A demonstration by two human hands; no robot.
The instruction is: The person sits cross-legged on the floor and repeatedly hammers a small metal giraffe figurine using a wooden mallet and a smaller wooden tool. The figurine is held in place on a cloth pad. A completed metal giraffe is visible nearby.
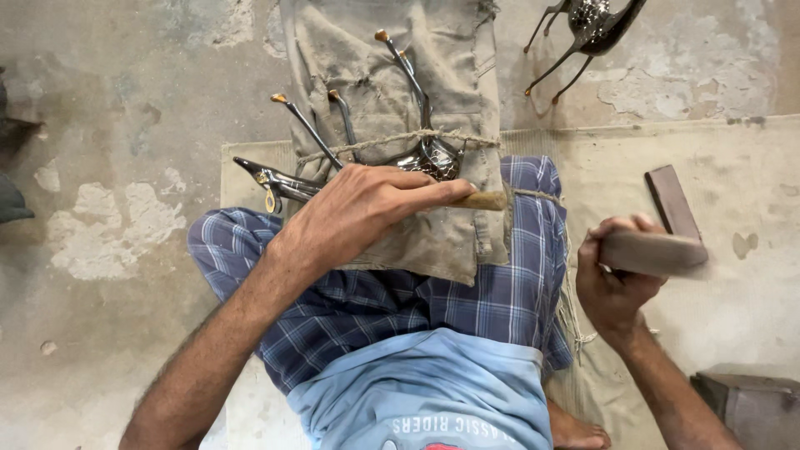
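Figurine (417,154), metal, roped onto cloth (433,225) under left hand (358,212): judged stiff, heavy, legs thin; hold by body. Left hand closed on wooden-handled tool (483,200). Right hand (612,275), well apart, grips block (654,252). Second figurine (587,29) beyond right hand.

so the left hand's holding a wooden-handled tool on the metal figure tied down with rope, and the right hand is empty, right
Not quite. The head view shows the right hand is not empty: it grips a wooden block. The rest holds: the left hand holds a wooden-handled tool on the metal figure, which is tied down with rope.
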